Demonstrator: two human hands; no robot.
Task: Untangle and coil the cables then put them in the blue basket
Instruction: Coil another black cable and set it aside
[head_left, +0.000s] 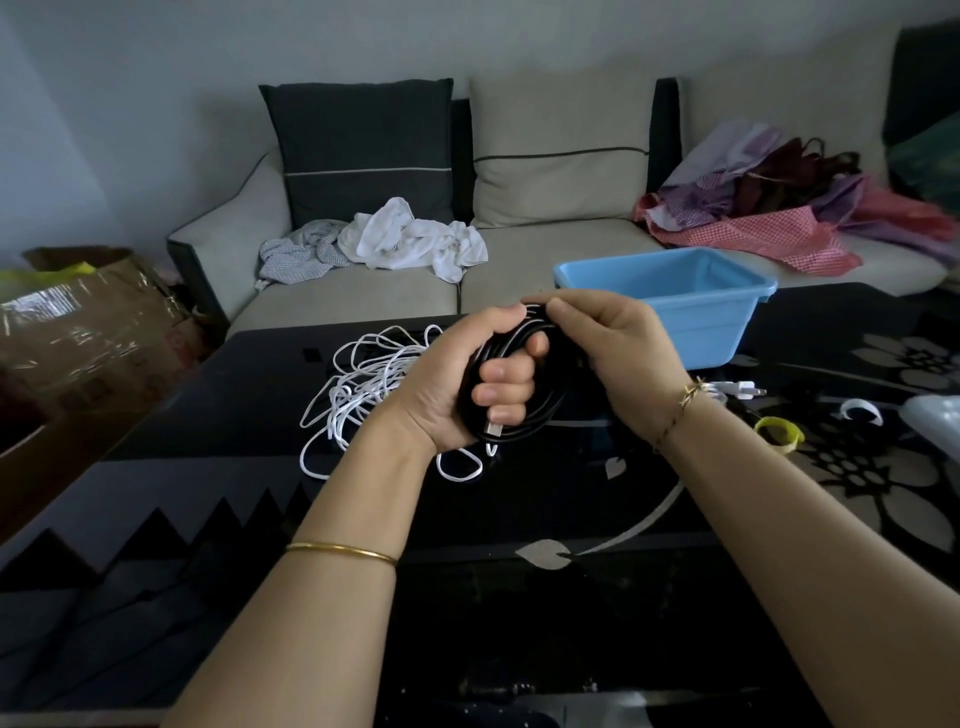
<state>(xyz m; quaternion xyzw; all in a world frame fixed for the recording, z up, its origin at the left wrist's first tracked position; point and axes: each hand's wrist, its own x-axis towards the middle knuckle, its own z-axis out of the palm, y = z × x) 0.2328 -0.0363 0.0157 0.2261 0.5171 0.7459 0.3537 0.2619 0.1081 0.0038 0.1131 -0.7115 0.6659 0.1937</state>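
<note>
Left hand (457, 384) fist grips black cable (540, 410) coil above table (519, 509); right hand (608, 348) pinches its top loop. Looks light, springy; hold across all loops. Basket (670, 306) just behind.

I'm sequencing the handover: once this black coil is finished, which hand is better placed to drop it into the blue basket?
Probably the right hand: it pinches the black coil's top and is nearer the blue basket. The left hand, gripping the loops, would have to cross over.
</note>
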